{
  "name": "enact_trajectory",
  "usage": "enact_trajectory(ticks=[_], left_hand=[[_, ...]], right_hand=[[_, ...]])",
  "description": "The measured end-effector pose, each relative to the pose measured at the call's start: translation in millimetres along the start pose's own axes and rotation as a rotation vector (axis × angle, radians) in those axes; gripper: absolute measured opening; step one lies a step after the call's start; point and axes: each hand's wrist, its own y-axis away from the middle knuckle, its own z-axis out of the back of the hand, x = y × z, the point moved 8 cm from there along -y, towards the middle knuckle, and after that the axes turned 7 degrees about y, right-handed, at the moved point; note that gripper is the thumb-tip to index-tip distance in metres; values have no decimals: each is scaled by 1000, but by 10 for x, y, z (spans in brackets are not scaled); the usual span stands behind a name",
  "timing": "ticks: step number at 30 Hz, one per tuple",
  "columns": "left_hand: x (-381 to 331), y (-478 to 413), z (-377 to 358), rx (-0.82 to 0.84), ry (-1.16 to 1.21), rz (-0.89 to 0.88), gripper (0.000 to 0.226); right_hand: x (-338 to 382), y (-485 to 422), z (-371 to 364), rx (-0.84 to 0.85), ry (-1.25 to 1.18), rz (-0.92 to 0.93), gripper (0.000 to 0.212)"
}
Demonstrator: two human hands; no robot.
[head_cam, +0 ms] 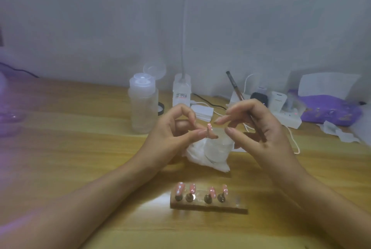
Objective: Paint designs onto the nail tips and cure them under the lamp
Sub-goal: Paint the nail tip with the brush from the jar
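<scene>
Pink nail tip (209, 127) on a small peg, pinched between the thumb and fingertips of the left hand (172, 134), held above the middle of the wooden table (80, 148). The right hand (259, 128) is just beside it. Its rear fingers curl round a brush (235, 90), whose handle points up and away. Its thumb and forefinger are extended and apart, not touching the tip.

Near the front edge stands a holder block (208, 205) carrying four more pink tips (179, 188) upright on pegs. Crumpled white tissue (202, 156) lies under the hands.

Along the rear edge, from left to right, are a clear pump bottle (143, 104) with its cap flipped open, a white gooseneck lamp base (181, 92), a power strip (287, 117) and a purple pouch (329, 110). A purple-lit object at the left edge is too blurred to identify.
</scene>
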Motion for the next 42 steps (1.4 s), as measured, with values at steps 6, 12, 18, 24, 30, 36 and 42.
enact_trajectory(ticks=[6, 12, 18, 24, 30, 36, 42], left_hand=[[41, -17, 9, 8, -5, 19, 25], [59, -7, -2, 21, -53, 67, 21], [24, -10, 93, -87, -116, 3, 31], [7, -17, 275, -253, -113, -44, 46], [-2, 3, 302, -272, -87, -47, 47], [-1, 3, 342, -317, -223, -75, 29], [234, -40, 96, -28, -651, 121, 84]], right_hand=[[141, -34, -159, 43, 26, 25, 28], [243, -66, -155, 43, 76, 33, 31], [122, 307, 84, 15, 51, -83, 32], [-27, 746, 43, 113, 62, -202, 34], [-117, 782, -51, 200, 49, -235, 31], [-106, 798, 225, 193, 172, -140, 6], [-162, 591, 709, -35, 64, -162, 48]])
